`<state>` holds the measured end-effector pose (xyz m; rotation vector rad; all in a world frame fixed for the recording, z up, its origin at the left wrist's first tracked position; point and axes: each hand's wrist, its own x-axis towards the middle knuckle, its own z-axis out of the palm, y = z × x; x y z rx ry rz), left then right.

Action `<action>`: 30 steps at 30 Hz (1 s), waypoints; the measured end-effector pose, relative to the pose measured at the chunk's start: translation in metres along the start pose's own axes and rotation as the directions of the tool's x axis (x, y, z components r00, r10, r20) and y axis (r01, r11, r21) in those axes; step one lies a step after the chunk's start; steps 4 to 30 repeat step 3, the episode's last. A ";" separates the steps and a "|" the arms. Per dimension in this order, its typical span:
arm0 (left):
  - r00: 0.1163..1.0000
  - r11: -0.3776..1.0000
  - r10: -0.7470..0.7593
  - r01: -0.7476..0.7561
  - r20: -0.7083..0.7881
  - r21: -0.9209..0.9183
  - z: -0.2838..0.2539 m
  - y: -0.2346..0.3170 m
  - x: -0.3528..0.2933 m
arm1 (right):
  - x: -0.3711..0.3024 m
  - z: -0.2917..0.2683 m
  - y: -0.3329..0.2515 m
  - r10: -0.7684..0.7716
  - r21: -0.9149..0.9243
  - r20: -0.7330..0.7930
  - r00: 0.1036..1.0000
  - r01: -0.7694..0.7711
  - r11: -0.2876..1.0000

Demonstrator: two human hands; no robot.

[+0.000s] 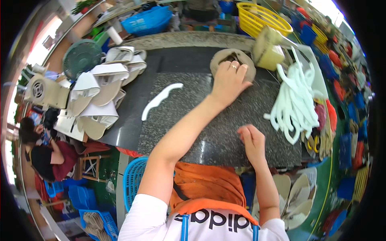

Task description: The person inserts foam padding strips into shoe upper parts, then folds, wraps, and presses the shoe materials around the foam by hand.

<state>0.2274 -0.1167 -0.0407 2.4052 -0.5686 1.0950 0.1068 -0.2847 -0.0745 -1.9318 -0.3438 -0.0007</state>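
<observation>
My left hand reaches to the far edge of the dark speckled slab. Its bent fingers dip into the opening of a round beige pot with a dark inside; what they pinch there is hidden. Near the slab's front edge hovers my right hand, its fingers curled in, and anything inside them cannot be made out. A curved white strip lies by itself on the slab's left part. To the right sits a heap of similar pale strips.
Beige-and-white sewn pieces are stacked at left, beside a green fan. A pale yellow block stands beside the pot. Yellow-handled scissors lie at right. Another person sits far left. Beyond the table are blue and yellow baskets.
</observation>
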 end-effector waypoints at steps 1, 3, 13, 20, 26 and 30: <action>0.990 0.993 -0.002 -0.015 -0.141 -0.119 -0.007 0.002 -0.003 | -0.001 -0.004 0.008 -0.011 -0.044 -0.021 1.000 0.010 0.999; 0.980 1.000 -0.029 0.028 -0.195 -0.004 -0.042 -0.022 -0.013 | 0.004 -0.011 0.019 -0.007 -0.119 -0.029 1.000 0.004 0.993; 0.980 1.000 -0.029 0.028 -0.195 -0.004 -0.042 -0.022 -0.013 | 0.004 -0.011 0.019 -0.007 -0.119 -0.029 1.000 0.004 0.993; 0.980 1.000 -0.029 0.028 -0.195 -0.004 -0.042 -0.022 -0.013 | 0.004 -0.011 0.019 -0.007 -0.119 -0.029 1.000 0.004 0.993; 0.980 1.000 -0.029 0.028 -0.195 -0.004 -0.042 -0.022 -0.013 | 0.004 -0.011 0.019 -0.007 -0.119 -0.029 1.000 0.004 0.993; 0.980 1.000 -0.029 0.028 -0.195 -0.004 -0.042 -0.022 -0.013 | 0.004 -0.011 0.019 -0.007 -0.119 -0.029 1.000 0.004 0.993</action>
